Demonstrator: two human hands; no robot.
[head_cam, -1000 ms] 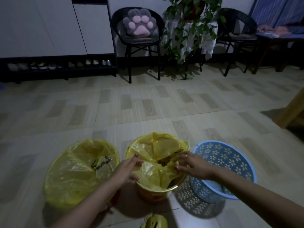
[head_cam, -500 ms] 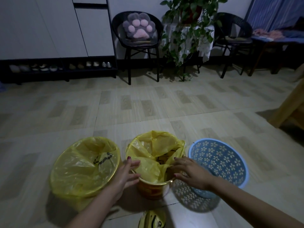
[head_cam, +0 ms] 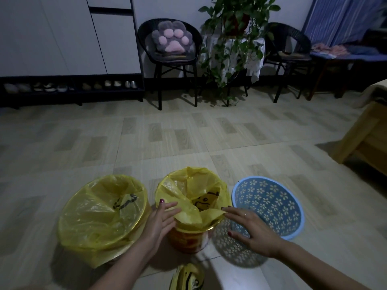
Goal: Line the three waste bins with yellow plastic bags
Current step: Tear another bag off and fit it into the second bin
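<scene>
Three bins stand in a row on the floor. The left bin [head_cam: 104, 210] is wrapped in a yellow bag over its rim. The middle orange bin [head_cam: 188, 237] holds a yellow bag [head_cam: 188, 185] whose near edge lies loose inside the rim. My left hand [head_cam: 159, 220] touches the bin's near left rim with straight fingers on the plastic. My right hand [head_cam: 249, 227] lies flat at the near right rim, fingertips on the bag's edge. The blue perforated bin [head_cam: 270, 204] on the right has no bag.
A pack of yellow bags [head_cam: 188, 277] lies on the floor near me. Farther off stand two black chairs [head_cam: 169, 59], a potted plant on a stand [head_cam: 234, 38], a shoe rack [head_cam: 69, 86] and a wooden piece of furniture [head_cam: 364, 135] at right.
Both hands moved from inside the bag's mouth out to the near rim and their fingers straightened. The bag's far side now sits spread over the rim.
</scene>
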